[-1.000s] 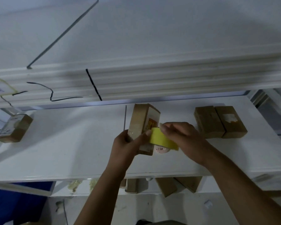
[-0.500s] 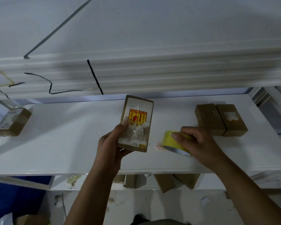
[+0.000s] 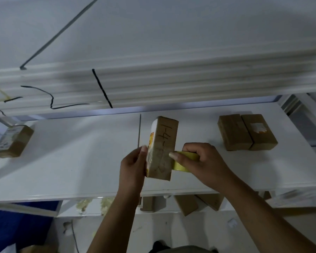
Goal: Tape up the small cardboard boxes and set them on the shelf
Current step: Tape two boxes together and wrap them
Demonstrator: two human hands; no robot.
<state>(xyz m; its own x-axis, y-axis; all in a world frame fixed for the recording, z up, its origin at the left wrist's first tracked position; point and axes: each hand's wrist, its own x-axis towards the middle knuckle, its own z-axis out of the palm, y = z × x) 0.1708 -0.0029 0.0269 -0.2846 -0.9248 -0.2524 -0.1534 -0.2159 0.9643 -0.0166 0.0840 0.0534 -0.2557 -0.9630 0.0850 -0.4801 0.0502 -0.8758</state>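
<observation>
The small cardboard box (image 3: 162, 143) stands on end in my left hand (image 3: 133, 167), above the middle of the shelf (image 3: 71, 161) toward its front edge (whether its bottom touches the shelf I cannot tell). My left grip is clamped on the box's left side, thumb up along the near edge. My right hand (image 3: 206, 161) is clamped on the yellow tape roll (image 3: 187, 159), which sits against the box's right side low down, and my thumb stretches from it onto the brown face.

Half a second ago the printed label faced me, only my left hand was on the box, and the roll was off to the right, apart from it. Now the box is turned so the brown side with handwriting faces me, and the roll has come in to touch it. I read that as the taping carrying on round a new face: the lower half already looks glossy, so a band seems partly laid. This box is not ready to be set down yet.

Farther out, two brown boxes (image 3: 244, 133) lie touching side by side near the back right corner, and another box (image 3: 13, 141) lies at the left edge. More boxes (image 3: 186, 204) show on the lower shelf under the front edge.
</observation>
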